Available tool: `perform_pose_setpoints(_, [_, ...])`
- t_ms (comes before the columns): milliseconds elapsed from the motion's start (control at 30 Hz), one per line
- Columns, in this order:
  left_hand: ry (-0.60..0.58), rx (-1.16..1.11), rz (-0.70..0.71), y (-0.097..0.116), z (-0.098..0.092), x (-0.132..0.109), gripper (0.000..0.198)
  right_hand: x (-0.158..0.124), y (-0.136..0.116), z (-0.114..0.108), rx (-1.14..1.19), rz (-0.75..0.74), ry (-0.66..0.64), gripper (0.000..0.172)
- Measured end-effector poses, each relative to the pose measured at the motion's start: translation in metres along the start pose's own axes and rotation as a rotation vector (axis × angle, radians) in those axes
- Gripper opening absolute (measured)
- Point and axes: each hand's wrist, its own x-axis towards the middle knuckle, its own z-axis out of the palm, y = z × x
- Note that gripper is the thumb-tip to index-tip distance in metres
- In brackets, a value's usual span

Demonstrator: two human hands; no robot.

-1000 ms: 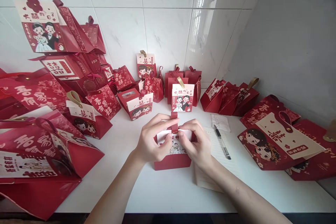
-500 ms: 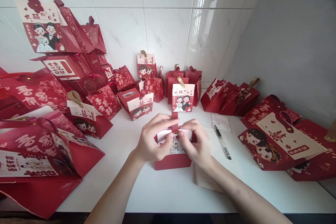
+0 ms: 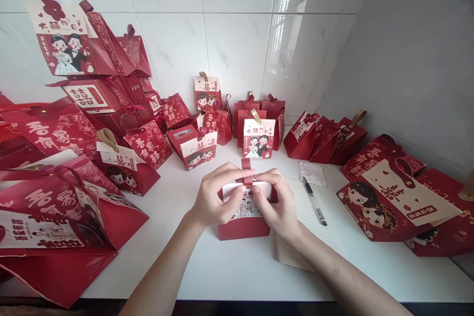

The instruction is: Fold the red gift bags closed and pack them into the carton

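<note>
Head view, barely any change over the last second. Frame has tipped slightly; the red gift box (image 3: 244,231) hasn't moved, standing upright near centre on the white table (image 3: 207,276), just left of the notebook (image 3: 296,252). Left hand (image 3: 218,195): narrow pinch at the box's top edge, thumb on the front face, index finger stretched across toward the red strap (image 3: 245,163). Right hand (image 3: 277,202): also narrow, thumb on the printed front, index finger bent in close to the strap; other fingers hidden behind the box. Only visible difference is at the strap, where its lower part now shows a bit more of a curve between the fingertips. Judgement: same step in progress, small finger work at the strap; can't tell if it's fastened. Pen (image 3: 314,202) lies on the notebook, right side, untouched. Couple-print box (image 3: 258,142) stands just beyond, far side.
</note>
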Motion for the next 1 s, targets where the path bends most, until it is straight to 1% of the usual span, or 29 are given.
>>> perform_pose_setpoints(133, [0.010, 0.001, -0.026, 0.001, 0.000, 0.000, 0.032, 0.000, -0.001, 0.000, 0.006, 0.045, -0.010, 0.012])
perform_pose_setpoints(233, [0.026, 0.014, -0.045, 0.001, 0.000, -0.001, 0.029, 0.000, -0.005, 0.001, 0.018, 0.114, -0.016, 0.008])
perform_pose_setpoints(333, [0.049, 0.020, -0.057, 0.003, 0.002, 0.000, 0.025, 0.001, -0.008, 0.001, 0.025, 0.190, -0.023, 0.008])
perform_pose_setpoints(433, [0.061, 0.015, -0.088, 0.004, 0.003, -0.001, 0.022, 0.002, -0.010, 0.000, 0.019, 0.234, -0.036, 0.009])
perform_pose_setpoints(533, [0.068, -0.021, -0.189, 0.005, 0.004, -0.002, 0.024, 0.004, -0.011, -0.003, 0.012, 0.249, -0.063, 0.009])
perform_pose_setpoints(600, [0.072, -0.087, -0.269, 0.005, 0.004, -0.004, 0.029, 0.005, -0.011, -0.005, 0.005, 0.256, -0.097, 0.008])
perform_pose_setpoints(667, [0.078, -0.153, -0.316, 0.005, 0.005, -0.005, 0.031, 0.006, -0.011, -0.006, 0.001, 0.260, -0.121, 0.007])
perform_pose_setpoints(767, [0.098, -0.172, -0.317, 0.005, 0.006, -0.007, 0.027, 0.005, -0.009, -0.005, 0.043, 0.236, -0.091, 0.008])
perform_pose_setpoints(867, [0.114, -0.152, -0.293, 0.006, 0.008, -0.007, 0.026, 0.002, -0.008, -0.002, 0.113, 0.209, -0.071, 0.003])
perform_pose_setpoints(1000, [0.120, -0.160, -0.311, 0.006, 0.008, -0.007, 0.029, 0.003, -0.009, -0.003, 0.111, 0.238, -0.073, 0.004])
